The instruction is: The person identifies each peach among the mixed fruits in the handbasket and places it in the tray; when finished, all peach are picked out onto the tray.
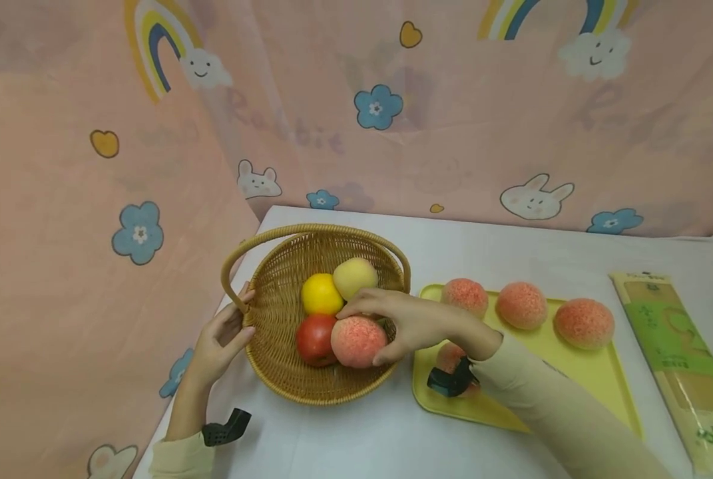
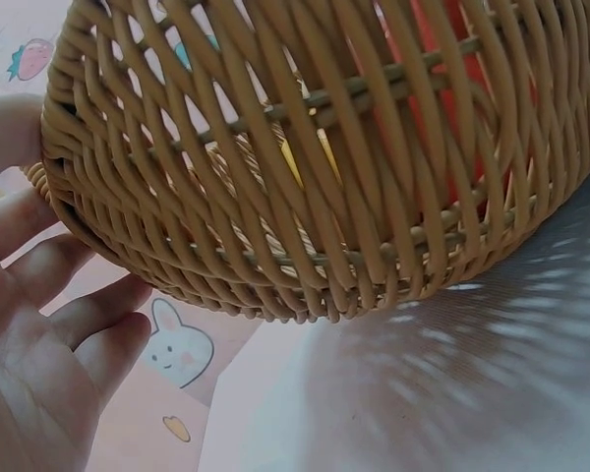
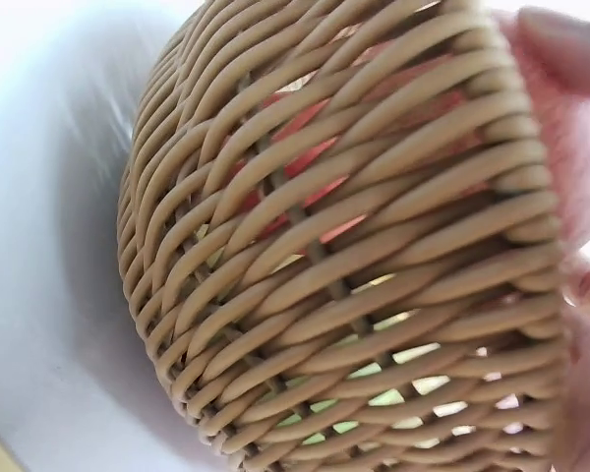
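Note:
A round wicker basket (image 1: 275, 326) with an arched handle stands on the white table. My left hand (image 1: 215, 342) grips its left rim beside the handle's foot, thumb on one side and fingers on the other, as the left wrist view also shows. Over the basket's right side, my right hand (image 1: 413, 322) holds a pink peach (image 1: 359, 342) between thumb and fingers. Inside lie a red fruit (image 1: 314, 339), a yellow fruit (image 1: 321, 295) and a pale yellow fruit (image 1: 356, 278). In the right wrist view, the weave (image 3: 354, 236) hides most of the peach.
Right of the basket lies a yellow tray (image 1: 572, 392) with several pink peaches (image 1: 522, 305); my right forearm crosses over it. Farther right is a flat green and tan package (image 1: 670, 339). A patterned pink cloth (image 1: 332, 133) hangs behind and to the left.

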The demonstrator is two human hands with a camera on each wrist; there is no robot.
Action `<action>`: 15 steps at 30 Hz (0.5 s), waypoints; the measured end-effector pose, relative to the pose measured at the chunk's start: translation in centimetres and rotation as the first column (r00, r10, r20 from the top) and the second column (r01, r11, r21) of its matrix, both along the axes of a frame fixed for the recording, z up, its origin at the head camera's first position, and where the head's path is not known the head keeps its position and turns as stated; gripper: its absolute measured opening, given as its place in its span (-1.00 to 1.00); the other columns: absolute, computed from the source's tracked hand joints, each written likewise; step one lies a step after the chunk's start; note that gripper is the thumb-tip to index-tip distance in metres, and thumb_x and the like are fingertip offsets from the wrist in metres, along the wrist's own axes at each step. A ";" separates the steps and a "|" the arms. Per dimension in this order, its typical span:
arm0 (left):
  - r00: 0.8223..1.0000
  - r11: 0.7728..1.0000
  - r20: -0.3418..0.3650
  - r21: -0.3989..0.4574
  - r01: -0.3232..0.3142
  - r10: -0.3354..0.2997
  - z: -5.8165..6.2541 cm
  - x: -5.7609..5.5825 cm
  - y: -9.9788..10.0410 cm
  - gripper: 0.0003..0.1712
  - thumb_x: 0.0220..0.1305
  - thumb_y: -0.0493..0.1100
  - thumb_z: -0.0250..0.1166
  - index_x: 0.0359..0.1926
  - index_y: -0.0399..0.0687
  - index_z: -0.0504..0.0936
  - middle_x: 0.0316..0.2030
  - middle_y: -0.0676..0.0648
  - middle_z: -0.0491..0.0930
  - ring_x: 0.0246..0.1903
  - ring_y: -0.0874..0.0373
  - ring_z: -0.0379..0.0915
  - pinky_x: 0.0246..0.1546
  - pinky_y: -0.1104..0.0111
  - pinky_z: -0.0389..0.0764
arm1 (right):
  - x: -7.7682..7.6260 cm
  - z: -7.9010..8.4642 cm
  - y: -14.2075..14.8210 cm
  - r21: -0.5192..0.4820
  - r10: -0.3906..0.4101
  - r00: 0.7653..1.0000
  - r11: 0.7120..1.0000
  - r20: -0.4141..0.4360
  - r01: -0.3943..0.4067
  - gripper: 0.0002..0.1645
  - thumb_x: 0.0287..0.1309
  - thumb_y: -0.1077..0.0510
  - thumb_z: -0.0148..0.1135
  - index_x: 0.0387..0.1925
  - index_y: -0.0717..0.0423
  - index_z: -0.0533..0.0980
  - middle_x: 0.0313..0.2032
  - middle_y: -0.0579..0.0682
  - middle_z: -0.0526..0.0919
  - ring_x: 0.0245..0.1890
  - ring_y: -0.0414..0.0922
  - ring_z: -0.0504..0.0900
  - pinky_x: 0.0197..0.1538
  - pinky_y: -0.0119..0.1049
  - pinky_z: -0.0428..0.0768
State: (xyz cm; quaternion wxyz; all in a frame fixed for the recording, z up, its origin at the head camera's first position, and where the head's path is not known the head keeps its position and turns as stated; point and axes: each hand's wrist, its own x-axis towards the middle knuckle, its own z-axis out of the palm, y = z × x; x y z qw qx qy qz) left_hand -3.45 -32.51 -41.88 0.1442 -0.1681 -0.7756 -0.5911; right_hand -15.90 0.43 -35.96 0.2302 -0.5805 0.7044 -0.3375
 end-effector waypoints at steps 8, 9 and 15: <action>0.998 1.000 0.054 -0.013 0.016 -0.015 0.0 0.5 -0.6 -0.36 0.21 -0.59 0.03 0.33 -0.48 0.16 0.42 -0.43 -0.11 0.39 0.25 0.07 0.29 0.58 0.22 | 1.0 0.4 2.7 -0.149 -0.057 0.998 0.987 0.026 0.060 -0.20 -0.02 -0.04 0.39 0.28 -0.08 0.32 0.24 -0.13 0.39 0.22 -0.17 0.38 0.22 -0.17 0.47; 0.998 1.000 0.064 -0.013 0.013 -0.012 0.0 0.5 -0.6 -0.36 0.21 -0.59 0.04 0.33 -0.48 0.16 0.42 -0.42 -0.10 0.39 0.27 0.07 0.29 0.57 0.22 | 1.1 0.4 3.2 -0.163 -0.070 0.997 0.984 0.027 0.074 -0.19 -0.03 -0.03 0.41 0.28 -0.06 0.32 0.25 -0.12 0.39 0.22 -0.17 0.39 0.21 -0.17 0.48; 0.997 1.000 0.077 -0.008 0.012 -0.011 0.0 0.1 -0.4 -0.35 0.21 -0.58 0.05 0.34 -0.48 0.16 0.43 -0.38 -0.10 0.40 0.25 0.07 0.30 0.54 0.22 | 1.4 0.4 7.0 -0.230 -0.178 0.983 0.956 0.039 0.182 -0.16 -0.08 0.08 0.47 0.27 0.03 0.34 0.25 -0.05 0.42 0.24 -0.18 0.37 0.18 -0.19 0.51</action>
